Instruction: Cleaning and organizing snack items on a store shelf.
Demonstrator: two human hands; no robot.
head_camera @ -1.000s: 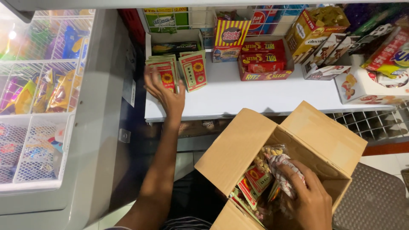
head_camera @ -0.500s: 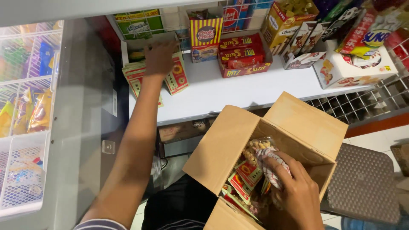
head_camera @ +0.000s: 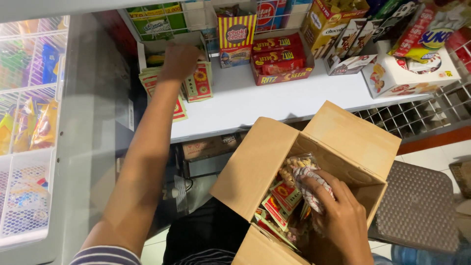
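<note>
My left hand point(head_camera: 179, 61) reaches out over the white shelf point(head_camera: 255, 105) and rests on a stack of flat red-and-green snack packets point(head_camera: 196, 83) near the shelf's left end. My right hand point(head_camera: 336, 213) is inside an open cardboard box point(head_camera: 338, 142) below the shelf, closed on a clear bag of snacks point(head_camera: 301, 174). More red-and-green packets point(head_camera: 277, 206) lie in the box beside that bag.
Red cracker cartons point(head_camera: 279, 61), a striped yellow box point(head_camera: 237, 30), a white carton point(head_camera: 407, 73) and other snack boxes line the shelf. A glass-door cooler with wire baskets point(head_camera: 29, 127) stands at the left. A woven stool seat point(head_camera: 417, 206) is at the right.
My left arm has stretched further onto the shelf and pressed the packets down among the stack. My right hand stays in the box on the bag.
</note>
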